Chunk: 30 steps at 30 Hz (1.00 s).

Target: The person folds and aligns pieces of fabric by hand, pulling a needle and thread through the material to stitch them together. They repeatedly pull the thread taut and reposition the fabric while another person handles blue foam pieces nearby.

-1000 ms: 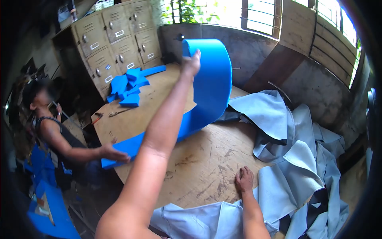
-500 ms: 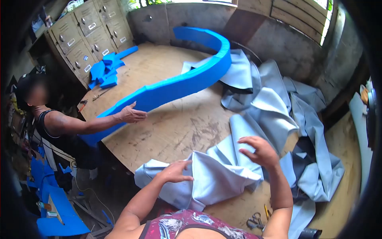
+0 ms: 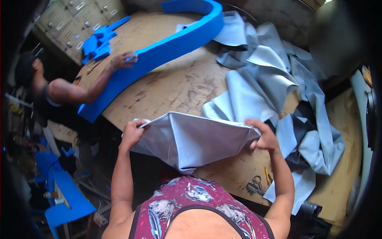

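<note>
A sewn piece of light grey upholstery fabric [image 3: 207, 139] stretches between my two hands at the near edge of the table, with a seam down its middle. My left hand [image 3: 133, 133] is closed on its left corner. At the opposite corner my right hand [image 3: 263, 135] pinches the edge. The lower part of the fabric hangs toward my body. Just beyond it, more grey material [image 3: 248, 93] lies loosely folded on the table.
A long curved blue foam strip [image 3: 171, 49] stands on the wooden table [image 3: 167, 93]; a co-worker's hand [image 3: 124, 60] touches it at the left. Blue foam scraps [image 3: 97, 44] lie behind. Scissors [image 3: 255, 185] rest near my right arm. Lockers [image 3: 73, 24] stand at the back left.
Both my hands, open before, have closed on the fabric's corners and spread it wide. The co-worker's hand has moved onto the blue foam. My view has tilted downward.
</note>
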{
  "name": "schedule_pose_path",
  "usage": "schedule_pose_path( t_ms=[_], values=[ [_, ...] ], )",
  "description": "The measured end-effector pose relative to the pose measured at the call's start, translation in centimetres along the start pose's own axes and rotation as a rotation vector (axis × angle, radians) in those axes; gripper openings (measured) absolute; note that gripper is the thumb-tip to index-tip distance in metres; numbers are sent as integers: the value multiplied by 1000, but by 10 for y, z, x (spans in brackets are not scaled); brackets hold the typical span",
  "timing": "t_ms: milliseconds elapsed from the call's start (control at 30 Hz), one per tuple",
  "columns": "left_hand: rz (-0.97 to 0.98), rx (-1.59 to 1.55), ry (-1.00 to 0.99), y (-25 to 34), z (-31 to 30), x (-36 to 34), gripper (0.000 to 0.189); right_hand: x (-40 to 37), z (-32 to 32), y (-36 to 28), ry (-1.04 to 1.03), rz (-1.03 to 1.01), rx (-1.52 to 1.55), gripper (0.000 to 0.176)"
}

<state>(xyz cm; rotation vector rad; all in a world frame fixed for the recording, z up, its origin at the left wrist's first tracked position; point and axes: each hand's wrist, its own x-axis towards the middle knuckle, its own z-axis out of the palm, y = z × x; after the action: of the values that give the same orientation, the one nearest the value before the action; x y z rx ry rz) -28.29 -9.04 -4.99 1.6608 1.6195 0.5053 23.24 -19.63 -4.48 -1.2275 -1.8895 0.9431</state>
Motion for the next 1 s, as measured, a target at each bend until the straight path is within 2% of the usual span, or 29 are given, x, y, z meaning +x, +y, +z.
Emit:
schedule_pose_path(
  t_ms=[67,100,133,167,200,267,333,367,400,433,467,500,533,567,600,633,667,700,733,767,800,833,867,900,933,1000],
  values=[
    [21,-7,-6,-5,-20,-6,22,3,20,-3,-180,39,-423,56],
    [35,-64,-33,-12,-33,-6,20,2,26,17,-114,-50,-502,30],
    [3,-278,-100,-19,-46,-10,17,2,22,30,21,-6,-475,14],
    [65,-285,-120,-38,-61,-5,18,4,18,38,177,197,-357,12],
    [48,-375,-39,-48,-71,-6,17,7,10,44,281,226,-199,14],
    [17,-379,131,-59,-96,-10,17,20,-1,34,272,222,-256,20],
    [-56,-375,336,-65,-109,-16,16,26,-6,37,431,214,-356,26],
    [-18,-355,419,-74,-112,-17,16,26,-8,48,450,219,-354,31],
    [-19,-358,418,-85,-110,-17,16,27,-6,50,449,221,-357,31],
    [18,-215,528,-94,-105,-20,20,30,-5,51,471,229,-378,30],
    [64,-71,635,-101,-100,-21,26,34,-4,52,501,237,-400,30],
    [57,225,596,-67,-84,-38,40,39,2,54,569,172,-313,29],
    [56,256,467,-53,-63,-38,52,47,9,41,601,203,-388,29],
    [185,199,366,-56,-32,-31,67,56,21,26,656,140,-269,28],
    [118,115,164,-10,-8,-38,94,62,30,6,575,146,-212,25],
    [224,134,94,-9,21,-27,117,70,45,-24,504,68,-102,21],
    [350,86,114,3,48,-18,127,77,63,-56,477,-91,120,12],
    [408,198,91,29,64,-14,129,84,73,-80,414,-217,-79,7],
    [463,307,79,50,76,-12,132,91,82,-98,314,-331,-174,12],
    [498,242,32,50,93,-3,117,97,92,-110,278,-481,-156,15],
    [433,147,-178,48,99,9,81,100,97,-124,267,-564,-197,20],
    [552,270,-204,36,109,20,41,103,103,-129,261,-614,-198,21],
    [669,265,-128,24,109,21,25,103,108,-130,257,-653,-202,24],
    [497,-40,-216,16,110,20,23,102,114,-128,312,-633,-169,24],
    [462,-221,-144,37,106,11,25,101,117,-123,363,-622,-135,24],
    [398,-320,-60,17,94,11,35,93,120,-109,471,-505,-179,25]
  ],
)
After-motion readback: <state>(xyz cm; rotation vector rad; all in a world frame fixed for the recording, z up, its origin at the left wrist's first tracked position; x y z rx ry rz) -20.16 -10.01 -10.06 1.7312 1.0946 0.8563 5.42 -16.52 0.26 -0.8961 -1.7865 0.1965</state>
